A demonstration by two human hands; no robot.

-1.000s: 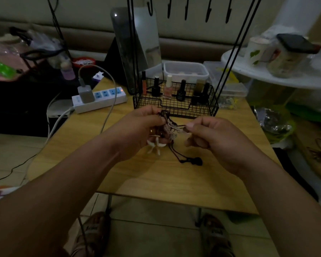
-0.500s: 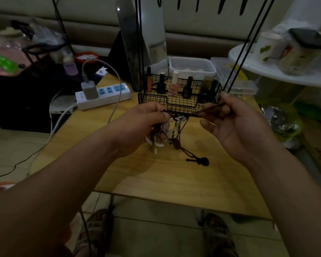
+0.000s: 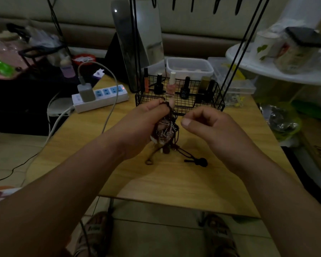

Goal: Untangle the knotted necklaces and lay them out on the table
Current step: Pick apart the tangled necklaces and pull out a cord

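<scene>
A tangle of necklaces [image 3: 166,129], dark cords mixed with a silver chain, hangs over the wooden table [image 3: 174,182]. My left hand [image 3: 143,127] pinches the top of the tangle between thumb and fingers. Loose cord ends trail down to the table, one ending in a black pendant [image 3: 199,161] and one in a small brown loop [image 3: 149,161]. My right hand [image 3: 208,127] hovers just right of the tangle with its fingers curled; it holds nothing that I can see.
A black wire basket [image 3: 180,101] with nail polish bottles stands just behind my hands. A white power strip [image 3: 100,98] with a charger and cable lies at the back left. Plastic boxes [image 3: 190,68] sit behind the basket, and a white round shelf [image 3: 278,69] is at the right.
My right hand had pulled a dark cord out to the right; now it has let go and come back beside the tangle. The cords hang down from my left hand.
</scene>
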